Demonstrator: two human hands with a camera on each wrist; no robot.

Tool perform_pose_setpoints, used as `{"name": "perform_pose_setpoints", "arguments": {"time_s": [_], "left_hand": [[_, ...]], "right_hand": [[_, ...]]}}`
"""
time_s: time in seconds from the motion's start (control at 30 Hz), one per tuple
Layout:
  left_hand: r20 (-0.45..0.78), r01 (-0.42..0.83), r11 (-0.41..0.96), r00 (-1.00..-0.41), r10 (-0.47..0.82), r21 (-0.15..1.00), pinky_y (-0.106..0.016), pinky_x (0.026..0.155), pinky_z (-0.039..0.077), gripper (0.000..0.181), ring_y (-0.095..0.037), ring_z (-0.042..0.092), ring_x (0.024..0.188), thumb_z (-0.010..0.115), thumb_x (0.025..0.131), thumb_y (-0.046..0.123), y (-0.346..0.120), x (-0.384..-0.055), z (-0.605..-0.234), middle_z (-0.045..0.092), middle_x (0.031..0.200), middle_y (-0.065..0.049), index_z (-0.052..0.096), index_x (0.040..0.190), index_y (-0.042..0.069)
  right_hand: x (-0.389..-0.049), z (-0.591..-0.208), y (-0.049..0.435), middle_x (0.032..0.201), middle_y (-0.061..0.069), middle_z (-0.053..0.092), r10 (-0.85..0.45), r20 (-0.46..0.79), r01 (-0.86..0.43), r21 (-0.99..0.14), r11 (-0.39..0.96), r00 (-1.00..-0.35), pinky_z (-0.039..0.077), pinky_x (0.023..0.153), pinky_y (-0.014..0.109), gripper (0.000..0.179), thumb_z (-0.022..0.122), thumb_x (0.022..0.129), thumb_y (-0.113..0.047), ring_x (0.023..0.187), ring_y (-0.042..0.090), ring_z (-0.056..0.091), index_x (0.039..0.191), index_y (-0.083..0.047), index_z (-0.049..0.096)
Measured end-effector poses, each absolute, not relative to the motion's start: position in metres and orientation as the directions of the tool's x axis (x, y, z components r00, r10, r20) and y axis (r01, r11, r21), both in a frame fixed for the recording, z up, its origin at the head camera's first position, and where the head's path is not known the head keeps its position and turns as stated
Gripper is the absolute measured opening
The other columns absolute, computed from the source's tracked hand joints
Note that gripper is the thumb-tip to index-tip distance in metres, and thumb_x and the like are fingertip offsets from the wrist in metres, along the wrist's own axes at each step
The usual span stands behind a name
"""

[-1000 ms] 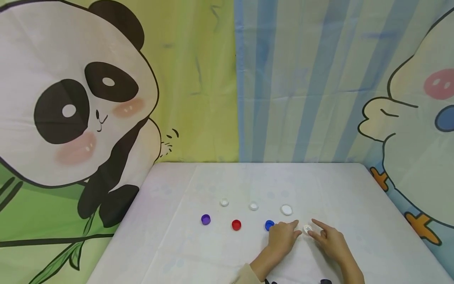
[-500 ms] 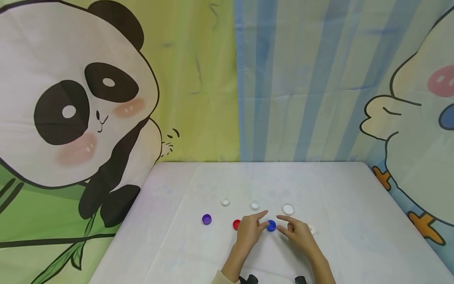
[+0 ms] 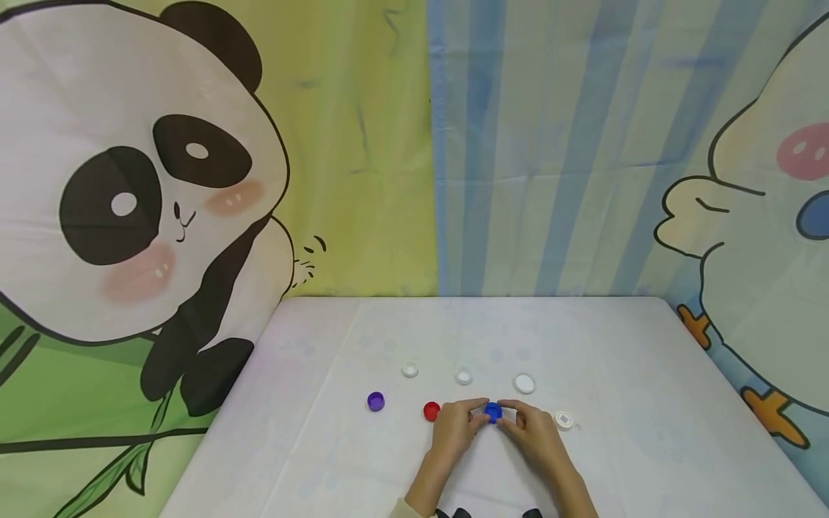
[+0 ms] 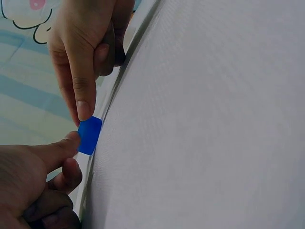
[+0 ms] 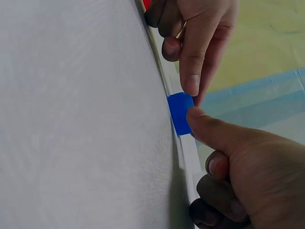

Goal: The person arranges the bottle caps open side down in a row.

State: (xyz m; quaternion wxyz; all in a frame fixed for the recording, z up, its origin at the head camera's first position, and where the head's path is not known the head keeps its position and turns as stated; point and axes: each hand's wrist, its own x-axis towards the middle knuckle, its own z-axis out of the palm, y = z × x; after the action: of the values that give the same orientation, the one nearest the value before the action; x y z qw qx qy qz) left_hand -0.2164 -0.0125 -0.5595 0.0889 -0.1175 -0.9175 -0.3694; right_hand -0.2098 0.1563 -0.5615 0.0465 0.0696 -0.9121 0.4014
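Note:
A round blue bottle cap [image 3: 493, 411] sits on the white table, its hollow side up. My left hand [image 3: 453, 426] and right hand [image 3: 534, 430] hold it from opposite sides with thumb and index finger. Close up in the left wrist view, the left thumb touches one edge of the blue cap [image 4: 90, 135], and the right thumb reaches its other edge. The other fingers of both hands are curled in. Just beside the left hand lies a red cap [image 3: 431, 411], partly covered by it. A white round piece [image 3: 563, 420] lies right of the right hand.
A purple cap [image 3: 376, 401] lies at the left of the white table [image 3: 337, 460]. Behind the coloured caps is a row of white round pieces: a small ring [image 3: 409, 369], another [image 3: 463, 375] and a larger disc [image 3: 524, 383]. Printed curtains [image 3: 363, 144] hang behind the table.
Both hands have moved left from around the white piece on the right to the blue cap. Their thumbs and index fingers have come in onto it. The white piece is now uncovered.

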Motion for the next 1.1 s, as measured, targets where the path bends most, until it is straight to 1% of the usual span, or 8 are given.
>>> {"name": "perform_pose_setpoints", "arguments": {"time_s": [0.13,0.3,0.43,0.53,0.73,0.93,1.03,1.1], "left_hand": [[0.266,0.292,0.71,-0.952,0.151,0.641,-0.016,0.039,0.025,0.027,0.002,0.031,0.043,0.069,0.078,0.028,-0.013,-0.218,-0.561,0.037,0.047,0.013,0.069,0.104,0.022],[0.301,0.323,0.646,-0.942,0.149,0.691,-0.015,0.039,0.027,0.025,0.003,0.032,0.043,0.069,0.077,0.028,-0.015,-0.221,-0.565,0.039,0.048,0.013,0.07,0.101,0.021],[0.311,0.354,0.506,-0.935,0.171,0.787,-0.015,0.037,0.03,0.025,0.005,0.035,0.041,0.066,0.079,0.032,-0.018,-0.222,-0.568,0.043,0.048,0.012,0.069,0.102,0.021],[0.338,0.385,0.375,-0.923,0.186,0.843,-0.015,0.037,0.032,0.028,0.003,0.037,0.041,0.064,0.079,0.034,-0.02,-0.221,-0.564,0.045,0.049,0.009,0.068,0.104,0.021],[0.467,0.497,0.199,-0.865,0.182,0.844,-0.015,0.036,0.03,0.027,0.002,0.035,0.041,0.065,0.08,0.024,-0.022,-0.212,-0.54,0.046,0.048,0.0,0.067,0.104,0.012],[0.523,0.55,0.126,-0.83,0.192,0.826,-0.016,0.038,0.03,0.026,-0.003,0.037,0.044,0.065,0.081,0.011,-0.025,-0.191,-0.503,0.046,0.051,-0.007,0.065,0.106,0.004],[0.532,0.559,0.116,-0.823,0.199,0.821,-0.016,0.037,0.031,0.026,-0.006,0.037,0.043,0.064,0.081,0.01,-0.026,-0.186,-0.496,0.047,0.051,-0.008,0.065,0.107,0.003],[0.534,0.561,0.114,-0.822,0.2,0.82,-0.016,0.038,0.031,0.026,-0.007,0.038,0.043,0.065,0.081,0.01,-0.027,-0.184,-0.493,0.047,0.051,-0.009,0.065,0.107,0.003]], "right_hand": [[-0.211,-0.563,0.155,0.052,-0.007,0.038,-0.09,0.141,-0.165,-0.719,0.676,-0.986,0.029,0.043,0.019,0.032,0.07,0.077,-0.027,0.043,0.004,0.031,0.107,-0.018,0.065],[-0.213,-0.564,0.155,0.052,-0.008,0.038,-0.075,0.174,-0.18,-0.738,0.651,-0.982,0.029,0.042,0.019,0.029,0.07,0.076,-0.029,0.043,0.004,0.031,0.104,-0.02,0.066],[-0.211,-0.56,0.156,0.05,-0.008,0.037,-0.046,0.194,-0.184,-0.791,0.584,-0.98,0.029,0.04,0.019,0.028,0.07,0.075,-0.034,0.042,0.003,0.031,0.101,-0.025,0.066],[-0.208,-0.552,0.156,0.049,-0.008,0.037,-0.037,0.24,-0.223,-0.823,0.522,-0.97,0.028,0.039,0.019,0.028,0.07,0.075,-0.034,0.041,0.002,0.03,0.101,-0.026,0.065],[-0.195,-0.53,0.154,0.052,-0.007,0.036,-0.045,0.361,-0.345,-0.839,0.421,-0.932,0.028,0.038,0.02,0.027,0.07,0.077,-0.023,0.043,0.0,0.03,0.103,-0.022,0.065],[-0.188,-0.52,0.153,0.053,-0.006,0.036,-0.062,0.486,-0.465,-0.781,0.417,-0.872,0.026,0.037,0.019,0.032,0.071,0.073,-0.003,0.044,0.0,0.028,0.104,-0.01,0.066],[-0.185,-0.517,0.154,0.053,-0.007,0.036,-0.107,0.555,-0.537,-0.712,0.452,-0.825,0.025,0.038,0.017,0.036,0.071,0.072,0.0,0.045,-0.002,0.026,0.106,-0.009,0.065],[-0.184,-0.515,0.155,0.053,-0.01,0.035,-0.135,0.583,-0.57,-0.675,0.468,-0.801,0.025,0.038,0.016,0.037,0.071,0.072,-0.002,0.045,-0.004,0.025,0.107,-0.012,0.065]]}}
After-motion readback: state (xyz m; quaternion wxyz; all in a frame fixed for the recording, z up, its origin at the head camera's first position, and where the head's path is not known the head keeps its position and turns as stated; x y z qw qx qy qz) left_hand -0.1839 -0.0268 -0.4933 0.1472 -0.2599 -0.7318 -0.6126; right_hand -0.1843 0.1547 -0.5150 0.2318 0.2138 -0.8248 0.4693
